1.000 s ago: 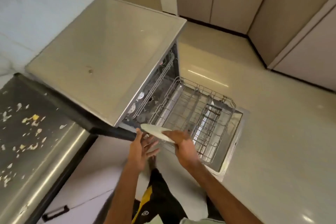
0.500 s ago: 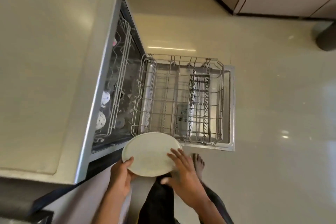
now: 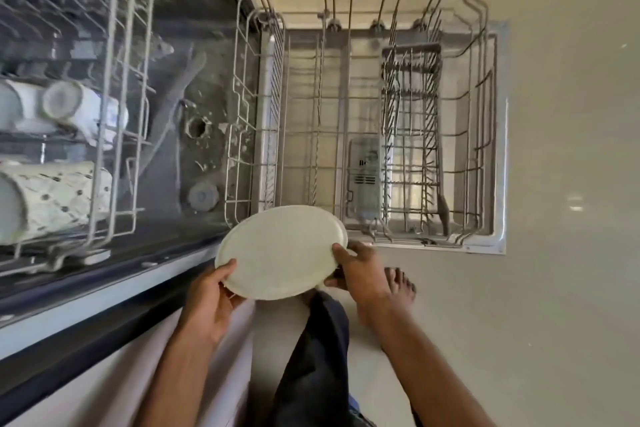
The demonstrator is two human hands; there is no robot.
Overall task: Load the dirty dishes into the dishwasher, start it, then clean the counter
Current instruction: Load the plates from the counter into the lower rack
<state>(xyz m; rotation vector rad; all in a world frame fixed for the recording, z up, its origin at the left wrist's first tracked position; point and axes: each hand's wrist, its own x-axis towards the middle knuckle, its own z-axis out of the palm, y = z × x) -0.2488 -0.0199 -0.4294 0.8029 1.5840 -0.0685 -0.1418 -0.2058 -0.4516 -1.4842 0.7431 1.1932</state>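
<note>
Head view shows loading barely begun: both hands' fingers (image 3: 227,272) grip a plate (image 3: 280,253) above the empty lower rack (image 3: 481,87), mugs (image 3: 69,107) already up top.

No readable text, label, brand or number anywhere, not even on the dishwasher (image 3: 360,135)

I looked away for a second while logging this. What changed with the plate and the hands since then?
The plate turned from edge-on to flat, face up, and came to the near edge of the pulled-out lower rack. The left hand closed on its rim. The right hand kept its grip; the rack stays empty.
</note>
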